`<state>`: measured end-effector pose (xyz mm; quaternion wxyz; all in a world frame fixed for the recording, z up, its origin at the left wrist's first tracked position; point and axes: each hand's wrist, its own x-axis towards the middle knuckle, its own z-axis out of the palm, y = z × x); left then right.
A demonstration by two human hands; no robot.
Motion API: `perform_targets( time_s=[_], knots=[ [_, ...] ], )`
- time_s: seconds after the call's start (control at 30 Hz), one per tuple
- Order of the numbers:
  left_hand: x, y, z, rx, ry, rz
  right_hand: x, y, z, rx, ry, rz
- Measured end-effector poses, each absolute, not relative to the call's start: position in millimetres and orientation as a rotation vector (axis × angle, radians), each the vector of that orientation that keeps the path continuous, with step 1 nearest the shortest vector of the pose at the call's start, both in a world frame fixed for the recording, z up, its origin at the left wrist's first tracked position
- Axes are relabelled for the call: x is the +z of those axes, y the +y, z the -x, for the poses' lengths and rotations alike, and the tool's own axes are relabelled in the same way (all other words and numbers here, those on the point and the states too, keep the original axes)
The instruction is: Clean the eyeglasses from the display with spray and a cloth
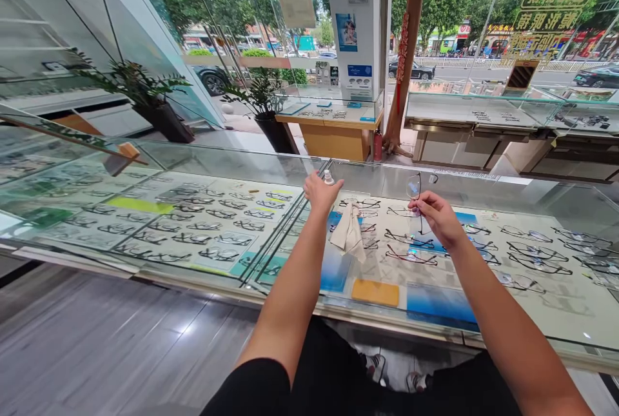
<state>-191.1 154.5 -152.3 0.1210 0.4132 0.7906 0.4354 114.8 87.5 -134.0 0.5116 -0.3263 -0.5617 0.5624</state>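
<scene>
My left hand is at the far side of the glass counter, thumb and fingers spread. Between them shows the white top of a small bottle; the hand hides its lower part, and I see no firm grip. In my right hand, thumb and fingertips pinch a pair of thin-framed eyeglasses, raised above the counter with one lens upright. A beige cleaning cloth lies crumpled on the glass between my hands. Closer to me is a flat yellow-orange rectangular item.
Rows of eyeglasses fill the glass display counter to the left and right. A wooden-edged item stands on the left part. Beyond are potted plants, a smaller display case and a tree-like post.
</scene>
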Motion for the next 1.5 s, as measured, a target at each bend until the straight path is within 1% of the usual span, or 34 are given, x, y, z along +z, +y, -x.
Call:
perform_targets(
  time_s=[0.07, 0.13, 0.17, 0.2, 0.27, 0.33, 0.43, 0.53, 0.63, 0.83, 1.03, 1.17, 1.3, 1.5],
  knots=[
    [-139, 147, 180, 1.430, 2.389, -1.204, -133, 88, -116, 1.357, -1.337, 0.782],
    [-126, 138, 171, 1.630, 2.397, -1.331, -133, 89, -117, 1.359, -1.324, 0.779],
    [-121, 135, 167, 1.607, 2.356, -1.458, -133, 89, -117, 1.358, -1.321, 0.778],
    [-118, 131, 165, 1.497, 2.297, -1.596, -133, 89, -118, 1.356, -1.319, 0.776],
    [-116, 128, 162, 1.164, 2.170, -1.784, -133, 90, -118, 1.353, -1.320, 0.778],
    [-120, 127, 163, 0.882, 2.110, -1.829, -133, 90, -118, 1.352, -1.323, 0.783],
    [-132, 130, 169, 0.573, 2.100, -1.792, -134, 90, -118, 1.349, -1.327, 0.785],
    [-141, 136, 176, 0.363, 2.086, -1.766, -133, 90, -118, 1.349, -1.327, 0.783],
    [-145, 142, 182, 0.287, 2.096, -1.769, -133, 90, -118, 1.346, -1.338, 0.786],
    [-145, 145, 184, 0.303, 2.113, -1.756, -135, 92, -117, 1.333, -1.337, 0.796],
    [-134, 137, 176, 0.457, 2.018, -1.723, -135, 92, -118, 1.342, -1.326, 0.789],
    [-123, 133, 173, 0.639, 1.823, -1.686, -136, 93, -119, 1.341, -1.330, 0.790],
    [-113, 127, 170, 0.808, 1.531, -1.610, -136, 94, -119, 1.340, -1.318, 0.778],
    [-103, 119, 163, 0.938, 1.156, -1.483, -132, 94, -120, 1.350, -1.299, 0.759]
  ],
)
